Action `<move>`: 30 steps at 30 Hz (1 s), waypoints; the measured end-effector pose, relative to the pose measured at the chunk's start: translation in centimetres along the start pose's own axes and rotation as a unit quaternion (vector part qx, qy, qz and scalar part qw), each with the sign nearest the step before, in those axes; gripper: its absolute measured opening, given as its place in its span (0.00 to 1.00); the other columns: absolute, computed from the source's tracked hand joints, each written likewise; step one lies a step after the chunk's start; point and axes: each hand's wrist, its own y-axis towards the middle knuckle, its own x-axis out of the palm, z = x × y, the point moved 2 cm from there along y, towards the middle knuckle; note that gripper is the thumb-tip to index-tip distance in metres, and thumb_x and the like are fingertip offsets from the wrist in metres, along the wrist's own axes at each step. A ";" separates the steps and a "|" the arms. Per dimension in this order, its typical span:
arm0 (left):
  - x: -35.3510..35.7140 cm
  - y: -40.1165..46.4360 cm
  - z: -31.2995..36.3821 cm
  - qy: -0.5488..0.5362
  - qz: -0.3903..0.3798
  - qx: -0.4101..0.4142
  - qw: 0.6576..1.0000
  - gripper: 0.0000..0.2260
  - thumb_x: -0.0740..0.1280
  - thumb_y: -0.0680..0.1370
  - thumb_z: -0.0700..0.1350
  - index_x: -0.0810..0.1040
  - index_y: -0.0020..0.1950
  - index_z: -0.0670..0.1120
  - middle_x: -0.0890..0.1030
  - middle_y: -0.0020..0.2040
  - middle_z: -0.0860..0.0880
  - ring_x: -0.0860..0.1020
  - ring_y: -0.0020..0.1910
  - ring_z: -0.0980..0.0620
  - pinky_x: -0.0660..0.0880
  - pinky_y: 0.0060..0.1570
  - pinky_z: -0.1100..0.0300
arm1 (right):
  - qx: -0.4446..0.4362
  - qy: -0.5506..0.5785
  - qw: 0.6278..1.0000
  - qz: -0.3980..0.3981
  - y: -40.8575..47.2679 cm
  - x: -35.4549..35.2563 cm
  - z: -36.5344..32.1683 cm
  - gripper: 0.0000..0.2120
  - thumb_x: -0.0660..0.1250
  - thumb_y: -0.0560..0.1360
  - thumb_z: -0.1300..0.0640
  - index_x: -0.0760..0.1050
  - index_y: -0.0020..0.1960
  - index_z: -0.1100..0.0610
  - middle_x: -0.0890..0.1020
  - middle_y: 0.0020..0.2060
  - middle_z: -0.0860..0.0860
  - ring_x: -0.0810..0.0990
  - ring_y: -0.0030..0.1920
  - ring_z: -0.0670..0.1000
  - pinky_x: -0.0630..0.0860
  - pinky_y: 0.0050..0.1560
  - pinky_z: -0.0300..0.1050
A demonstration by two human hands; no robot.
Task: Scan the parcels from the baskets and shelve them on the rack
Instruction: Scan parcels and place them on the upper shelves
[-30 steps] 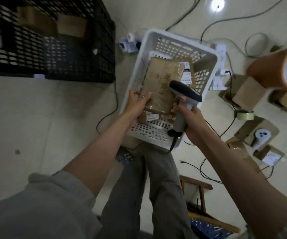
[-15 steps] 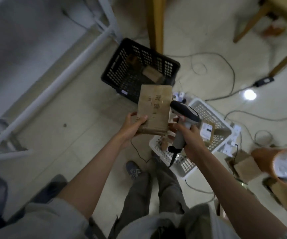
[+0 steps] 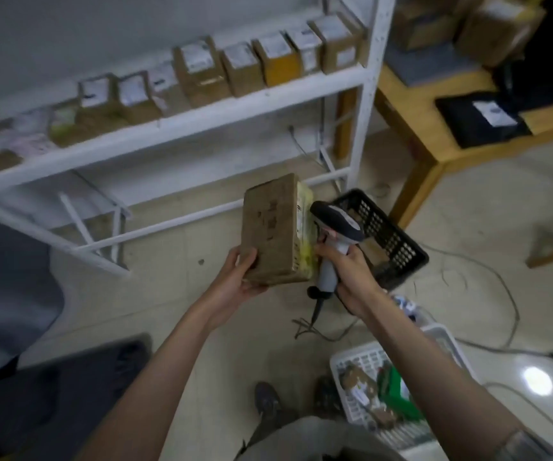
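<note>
Cardboard parcel [image 3: 270,227] in left hand [image 3: 238,281]

A wooden surface [image 3: 411,114] at the right carries a black pouch [image 3: 478,119]. Cables [image 3: 488,271] lie on the floor [image 3: 182,294].

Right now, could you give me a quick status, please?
Left hand holds parcel. Right hand grips scanner. Rack ahead, nothing between.
</note>
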 end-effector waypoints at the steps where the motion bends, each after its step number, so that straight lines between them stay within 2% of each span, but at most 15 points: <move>1: -1.1 -0.8 0.8 -0.006 0.001 0.015 1.000 0.23 0.64 0.79 0.57 0.67 0.71 0.49 0.81 0.64 0.47 0.82 0.60 0.45 0.76 0.64 0.44 | -0.002 0.003 1.000 -0.016 0.0 1.8 -0.6 0.25 0.76 0.70 0.57 0.77 0.65 0.60 0.84 0.57 0.57 0.82 0.59 0.59 0.79 0.61 0.61; 4: -4.1 -2.8 3.1 0.020 0.060 0.065 0.996 0.21 0.63 0.80 0.58 0.68 0.70 0.50 0.82 0.63 0.46 0.84 0.57 0.48 0.77 0.62 0.46 | -0.023 0.001 0.998 -0.060 -0.3 6.7 -1.8 0.20 0.73 0.75 0.63 0.76 0.65 0.61 0.84 0.58 0.59 0.82 0.59 0.60 0.79 0.61 0.61; 6: -5.9 -4.0 5.0 0.047 0.133 0.120 0.983 0.19 0.65 0.81 0.55 0.69 0.70 0.51 0.83 0.60 0.45 0.85 0.53 0.51 0.81 0.53 0.55 | -0.048 -0.015 0.996 -0.080 -0.9 9.5 -2.5 0.17 0.71 0.76 0.66 0.77 0.64 0.60 0.85 0.55 0.57 0.83 0.57 0.58 0.82 0.57 0.57; 8: -7.4 -5.1 6.6 0.085 0.189 0.178 0.962 0.18 0.67 0.82 0.50 0.70 0.71 0.51 0.82 0.57 0.46 0.83 0.51 0.51 0.80 0.42 0.65 | -0.078 -0.039 0.991 -0.099 -1.6 12.0 -3.1 0.19 0.72 0.76 0.66 0.76 0.66 0.57 0.85 0.56 0.55 0.84 0.56 0.56 0.83 0.54 0.53; 10: -8.7 -5.9 7.8 0.121 0.214 0.210 0.946 0.17 0.67 0.82 0.49 0.71 0.70 0.52 0.80 0.57 0.47 0.82 0.52 0.51 0.78 0.37 0.68 | -0.102 -0.073 0.987 -0.100 -2.0 14.2 -3.6 0.22 0.73 0.75 0.65 0.76 0.66 0.54 0.84 0.56 0.54 0.83 0.57 0.56 0.83 0.54 0.56; 13: -9.9 -7.2 9.3 0.120 0.213 0.203 0.948 0.15 0.65 0.82 0.56 0.74 0.67 0.54 0.81 0.57 0.48 0.82 0.51 0.55 0.77 0.40 0.66 | -0.131 -0.118 0.979 -0.103 -2.5 17.1 -4.4 0.20 0.74 0.74 0.64 0.77 0.64 0.53 0.84 0.54 0.55 0.83 0.54 0.58 0.83 0.51 0.55; 15: -10.4 -8.1 9.9 0.097 0.189 0.195 0.958 0.21 0.66 0.77 0.64 0.74 0.66 0.56 0.82 0.57 0.51 0.82 0.49 0.59 0.76 0.41 0.67 | -0.145 -0.138 0.972 -0.120 -2.9 18.7 -5.0 0.17 0.72 0.75 0.66 0.78 0.61 0.52 0.85 0.50 0.54 0.83 0.51 0.57 0.83 0.46 0.51; 17: -11.0 -8.7 10.3 0.095 0.180 0.196 0.959 0.30 0.72 0.70 0.68 0.72 0.67 0.57 0.81 0.58 0.52 0.82 0.51 0.58 0.78 0.43 0.65 | -0.156 -0.140 0.968 -0.142 -3.8 20.2 -5.7 0.18 0.70 0.76 0.68 0.77 0.58 0.48 0.86 0.46 0.46 0.85 0.46 0.48 0.81 0.40 0.42; 18: -11.4 -8.8 10.4 0.095 0.182 0.195 0.959 0.34 0.76 0.66 0.68 0.71 0.67 0.57 0.81 0.58 0.52 0.83 0.53 0.55 0.80 0.46 0.61 | -0.161 -0.141 0.964 -0.155 -4.2 20.8 -6.0 0.19 0.69 0.77 0.69 0.77 0.57 0.47 0.86 0.44 0.42 0.84 0.44 0.44 0.80 0.38 0.38; 20: -12.1 -8.8 10.4 0.091 0.187 0.187 0.960 0.37 0.79 0.63 0.66 0.70 0.67 0.58 0.81 0.59 0.51 0.83 0.54 0.53 0.81 0.52 0.54 | -0.165 -0.156 0.959 -0.169 -4.5 21.7 -6.2 0.18 0.69 0.76 0.70 0.77 0.58 0.49 0.86 0.43 0.41 0.84 0.43 0.42 0.79 0.38 0.35; 24: -12.7 -9.4 11.0 0.061 0.182 0.200 0.961 0.33 0.80 0.67 0.57 0.69 0.67 0.55 0.82 0.58 0.52 0.84 0.51 0.54 0.82 0.53 0.55 | -0.176 -0.170 0.953 -0.182 -5.2 23.6 -6.5 0.15 0.71 0.75 0.67 0.79 0.59 0.55 0.86 0.49 0.55 0.84 0.49 0.53 0.82 0.44 0.42; 27: -13.6 -9.7 11.3 0.013 0.142 0.213 0.967 0.37 0.81 0.65 0.58 0.69 0.69 0.53 0.82 0.61 0.50 0.84 0.54 0.51 0.81 0.57 0.49 | -0.172 -0.152 0.952 -0.201 -5.6 24.5 -6.8 0.16 0.71 0.76 0.67 0.78 0.62 0.55 0.86 0.53 0.51 0.85 0.53 0.51 0.82 0.47 0.43; 30: -14.8 -10.5 11.4 -0.040 0.064 0.214 0.974 0.35 0.77 0.69 0.58 0.70 0.73 0.52 0.82 0.65 0.47 0.83 0.60 0.45 0.79 0.60 0.45 | -0.170 -0.148 0.954 -0.198 -5.6 25.0 -7.4 0.17 0.72 0.75 0.67 0.78 0.62 0.58 0.86 0.54 0.53 0.84 0.57 0.55 0.83 0.53 0.51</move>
